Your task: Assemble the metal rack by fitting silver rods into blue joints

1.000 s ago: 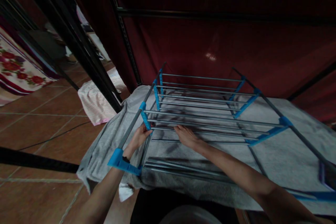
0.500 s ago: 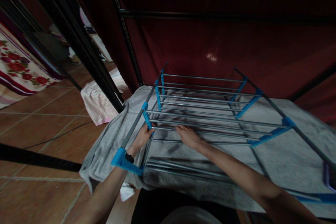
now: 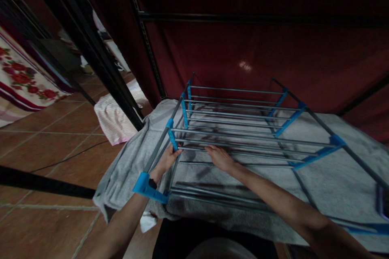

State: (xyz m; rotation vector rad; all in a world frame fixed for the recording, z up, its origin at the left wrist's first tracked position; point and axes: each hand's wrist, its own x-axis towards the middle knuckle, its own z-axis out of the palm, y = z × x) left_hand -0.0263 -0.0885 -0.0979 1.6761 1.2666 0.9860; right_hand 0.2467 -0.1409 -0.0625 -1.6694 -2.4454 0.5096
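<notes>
A rack of grey metal tubes [image 3: 237,132] with blue plastic connectors [image 3: 173,139] stands on a grey blanket. My left hand [image 3: 166,160] is closed around the lower end of a left-side connector, where a crossbar meets it. A dark band circles that wrist. My right hand [image 3: 220,158] has its fingers curled over the same crossbar [image 3: 194,148], farther right; its fingertips are partly hidden. Just below, another crossbar [image 3: 194,163] has a free-looking left end, apart from the connector. Several loose tubes [image 3: 212,193] lie near the blanket's front edge, by a blue corner piece [image 3: 150,189].
The grey blanket [image 3: 121,170] covers a low surface inside a black metal frame [image 3: 91,56]. Dark red cloth [image 3: 243,48] hangs behind. On the left are a tiled floor [image 3: 60,145], a striped cloth [image 3: 114,119] and a black cable. A dark-edged object [image 3: 379,200] sits far right.
The rack's left side has shifted slightly to the right, and my left hand has moved with it. My right hand stays on the crossbar, nearly in the same place.
</notes>
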